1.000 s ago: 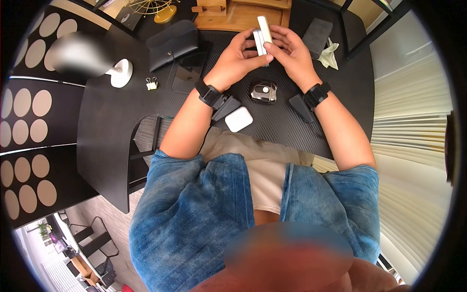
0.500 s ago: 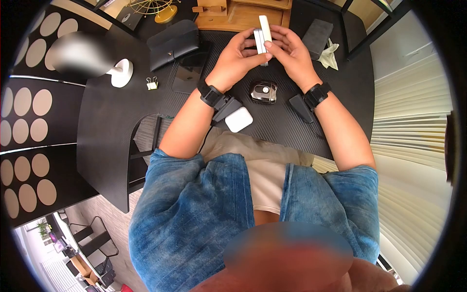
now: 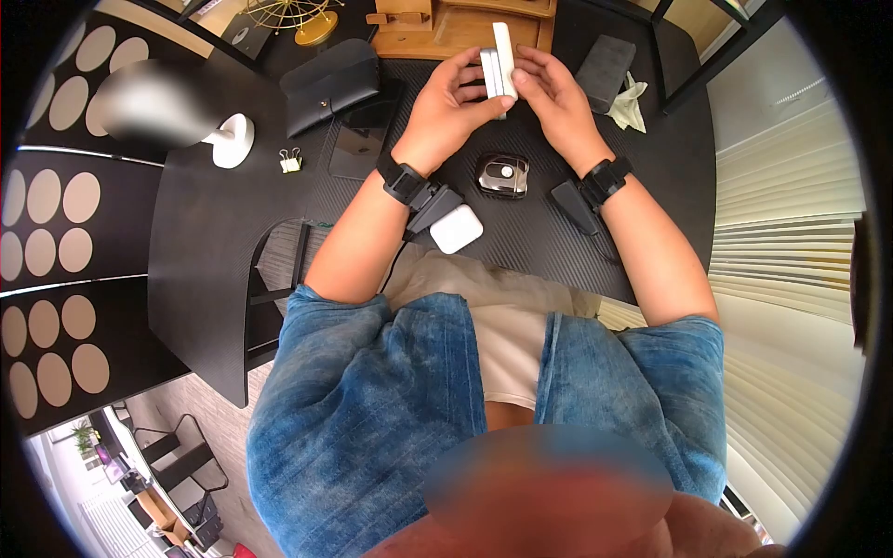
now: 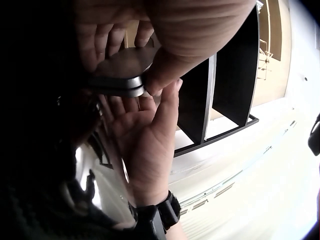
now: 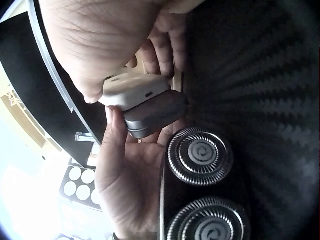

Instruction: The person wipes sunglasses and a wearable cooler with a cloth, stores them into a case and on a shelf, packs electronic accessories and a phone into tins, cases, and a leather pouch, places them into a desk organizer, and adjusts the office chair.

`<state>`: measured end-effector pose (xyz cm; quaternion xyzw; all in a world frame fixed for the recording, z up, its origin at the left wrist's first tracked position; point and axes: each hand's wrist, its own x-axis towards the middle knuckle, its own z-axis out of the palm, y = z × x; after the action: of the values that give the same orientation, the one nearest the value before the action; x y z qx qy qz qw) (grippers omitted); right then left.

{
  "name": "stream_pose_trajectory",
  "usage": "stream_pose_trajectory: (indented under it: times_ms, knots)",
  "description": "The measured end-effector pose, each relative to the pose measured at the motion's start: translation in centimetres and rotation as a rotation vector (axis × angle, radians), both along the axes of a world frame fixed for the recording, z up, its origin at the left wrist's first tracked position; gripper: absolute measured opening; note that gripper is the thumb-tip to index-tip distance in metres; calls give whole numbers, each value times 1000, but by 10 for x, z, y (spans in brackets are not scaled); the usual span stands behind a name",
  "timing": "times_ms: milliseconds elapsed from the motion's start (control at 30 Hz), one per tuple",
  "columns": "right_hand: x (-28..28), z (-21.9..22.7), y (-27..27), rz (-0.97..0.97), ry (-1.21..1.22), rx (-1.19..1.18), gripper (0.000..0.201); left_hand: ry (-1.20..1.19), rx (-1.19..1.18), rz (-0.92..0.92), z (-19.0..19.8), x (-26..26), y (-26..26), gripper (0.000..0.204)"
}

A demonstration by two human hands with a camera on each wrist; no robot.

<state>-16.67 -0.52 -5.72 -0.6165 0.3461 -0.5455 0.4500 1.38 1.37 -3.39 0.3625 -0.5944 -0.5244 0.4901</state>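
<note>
Above the desk, my left hand grips a flat silver-grey rounded slab; its thumb reaches across to the edge of a white rounded slab. The white slab stands against the grey one and sticks out farther toward the back. A small dark slot shows in its edge in the right wrist view. My right hand is beside the white slab, thumb tip right at its edge and fingers loosely extended behind it. In the left wrist view the grey slab hides the white one. A rotary shaver lies below the hands.
A white rounded case lies by the left wrist camera. Toward the back are a black pouch, a wooden organizer, a dark grey box and a cloth. At left are a binder clip and a white-based lamp.
The white slab has shifted slightly up and left against the grey one. My right thumb has moved off its face to its side, and my left thumb has moved up onto its edge.
</note>
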Motion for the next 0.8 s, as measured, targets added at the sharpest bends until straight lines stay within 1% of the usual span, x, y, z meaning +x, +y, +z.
stream_pose_trajectory:
  times_ms: [267, 400, 800]
  knots:
    - [2, 3, 3, 49, -1, 18, 60, 4, 33, -22, 1, 0, 2, 75]
    - [1, 3, 3, 42, 15, 21, 61, 0, 37, -31, 2, 0, 2, 76]
    - [0, 5, 4, 66, 18, 50, 61, -121, 15, -10, -1, 1, 2, 80]
